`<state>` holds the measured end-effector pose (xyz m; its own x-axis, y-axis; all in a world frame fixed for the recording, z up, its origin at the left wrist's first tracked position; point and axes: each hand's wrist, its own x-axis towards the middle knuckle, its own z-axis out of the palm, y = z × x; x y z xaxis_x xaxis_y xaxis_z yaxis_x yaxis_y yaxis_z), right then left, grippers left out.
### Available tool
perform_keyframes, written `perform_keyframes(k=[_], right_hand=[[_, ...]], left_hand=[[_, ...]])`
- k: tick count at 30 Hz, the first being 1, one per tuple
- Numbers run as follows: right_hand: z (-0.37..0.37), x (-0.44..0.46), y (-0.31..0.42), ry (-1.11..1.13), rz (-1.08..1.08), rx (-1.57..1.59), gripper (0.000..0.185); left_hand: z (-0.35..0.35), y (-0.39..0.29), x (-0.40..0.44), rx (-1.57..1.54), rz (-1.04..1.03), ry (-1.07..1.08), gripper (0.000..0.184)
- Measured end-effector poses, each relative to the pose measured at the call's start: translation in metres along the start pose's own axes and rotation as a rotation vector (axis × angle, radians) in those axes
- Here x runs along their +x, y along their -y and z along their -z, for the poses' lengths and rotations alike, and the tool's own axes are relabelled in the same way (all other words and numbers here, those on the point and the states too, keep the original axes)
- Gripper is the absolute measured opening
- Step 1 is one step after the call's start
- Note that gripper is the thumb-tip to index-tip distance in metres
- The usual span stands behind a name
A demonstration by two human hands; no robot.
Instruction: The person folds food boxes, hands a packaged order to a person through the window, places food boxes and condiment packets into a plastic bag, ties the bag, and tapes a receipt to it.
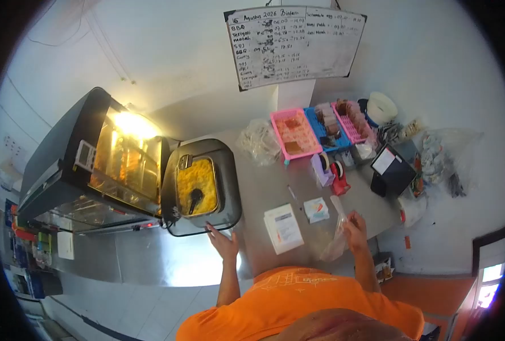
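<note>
Fingers stretched out, my left hand [224,244] is at the front rim of a black food warmer [231,187]; I cannot tell if it touches. Inside the warmer, a metal pan holds yellow food [198,181] that looks like scrambled egg, with a black serving spoon [195,199] in it. On the right, my right hand [355,232] pinches a piece of thin clear plastic [336,241], which hangs over the front of the steel table. Whether it is a bag or a glove is unclear. Left of it lie a white booklet [284,228] and a small white packet [316,210].
A lit glass display warmer [124,153] stands at left. Behind the table are pink [289,150] and blue baskets of packets, a clear plastic bundle [258,142], purple and red tape dispensers [339,179] and a black tablet stand [397,179]. A written whiteboard [295,51] hangs above.
</note>
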<state>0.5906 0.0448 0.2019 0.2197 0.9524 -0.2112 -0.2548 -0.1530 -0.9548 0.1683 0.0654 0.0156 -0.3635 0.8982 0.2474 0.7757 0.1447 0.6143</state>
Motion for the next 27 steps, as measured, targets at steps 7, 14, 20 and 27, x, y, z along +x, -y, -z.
perform_keyframes(k=[7, 14, 20, 27], right_hand=[[0.007, -0.03, 0.034, 0.197, 0.155, 0.076, 0.017], [0.051, -0.105, 0.111, 0.451, 0.225, 0.302, 0.021], [0.226, -0.168, 0.119, 0.332, 0.427, 0.605, 0.035], [0.582, -0.249, 0.032, 0.127, 0.585, 0.513, 0.08]], left_hand=[[0.01, -0.029, -0.049, 0.262, 0.481, 0.228, 0.097], [0.041, -0.246, -0.074, -0.588, -0.528, 0.665, 0.085], [-0.074, -0.369, -0.162, -1.032, -0.133, 1.324, 0.076], [-0.053, -0.465, -0.273, -0.973, -0.496, 1.972, 0.033]])
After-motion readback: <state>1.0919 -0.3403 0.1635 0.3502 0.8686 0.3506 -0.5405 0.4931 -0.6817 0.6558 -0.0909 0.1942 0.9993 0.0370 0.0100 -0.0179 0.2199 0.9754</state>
